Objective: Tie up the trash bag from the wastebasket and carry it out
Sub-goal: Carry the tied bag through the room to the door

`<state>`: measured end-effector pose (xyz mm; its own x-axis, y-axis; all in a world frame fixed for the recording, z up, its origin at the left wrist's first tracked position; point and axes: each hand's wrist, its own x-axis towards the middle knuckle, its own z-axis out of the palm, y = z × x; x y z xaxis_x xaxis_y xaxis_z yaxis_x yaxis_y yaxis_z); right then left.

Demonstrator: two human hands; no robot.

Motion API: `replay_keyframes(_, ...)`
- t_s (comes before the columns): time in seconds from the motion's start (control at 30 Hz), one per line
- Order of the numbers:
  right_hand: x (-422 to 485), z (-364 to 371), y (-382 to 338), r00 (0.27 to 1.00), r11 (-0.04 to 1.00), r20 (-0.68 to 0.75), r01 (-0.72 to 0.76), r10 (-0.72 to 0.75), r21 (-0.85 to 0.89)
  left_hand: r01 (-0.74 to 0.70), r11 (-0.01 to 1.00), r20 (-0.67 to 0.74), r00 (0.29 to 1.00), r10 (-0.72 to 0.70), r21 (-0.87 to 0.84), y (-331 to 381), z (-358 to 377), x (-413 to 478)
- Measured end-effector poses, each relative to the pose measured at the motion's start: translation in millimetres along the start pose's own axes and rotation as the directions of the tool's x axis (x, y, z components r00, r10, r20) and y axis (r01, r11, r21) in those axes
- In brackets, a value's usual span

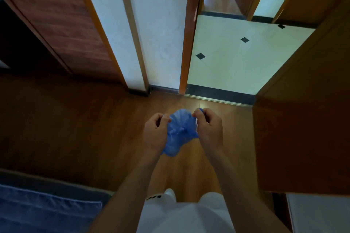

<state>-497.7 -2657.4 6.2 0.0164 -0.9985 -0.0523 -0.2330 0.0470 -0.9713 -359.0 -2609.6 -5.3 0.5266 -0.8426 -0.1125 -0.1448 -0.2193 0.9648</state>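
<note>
the left hand is pinching one gathered edge of the blue trash bag, which is hanging between both hands above the wood floor. the right hand is gripping the opposite edge, fingers curled tight. the thin plastic is looking likely to tear or slip free if pulled unevenly.

Open doorway ahead, wooden door right, wall left
</note>
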Motion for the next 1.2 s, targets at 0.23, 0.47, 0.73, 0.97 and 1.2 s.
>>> replay_keyframes(0.23,72.0,36.2,-2.6,1.000,1.000,-0.005,-0.027,0.027,0.005,0.033,0.999,-0.036,0.999,-0.032,0.011,-2.6,1.1,78.1)
replay_keyframes(0.47,172.4,82.8,-3.8,0.996,0.998,0.073,-0.057,0.057,0.008,0.105,0.989,-0.096,0.991,-0.096,0.103,-2.9,7.1,170.7)
replay_keyframes(0.73,321.5,132.8,-11.6,0.968,0.994,0.229,-0.096,0.106,-0.053,0.199,0.961,-0.160,0.972,-0.170,0.191,13.1,33.0,306.1)
replay_keyframes(0.97,405.2,163.0,-15.1,0.962,0.987,0.225,-0.146,0.157,-0.066,0.353,0.898,-0.222,0.928,-0.300,0.262,24.7,48.1,402.5)
replay_keyframes(1.2,456.4,204.0,-16.4,0.964,0.984,0.199,-0.169,0.177,-0.053,0.392,0.902,-0.278,0.900,-0.335,0.182,14.7,47.1,461.0)
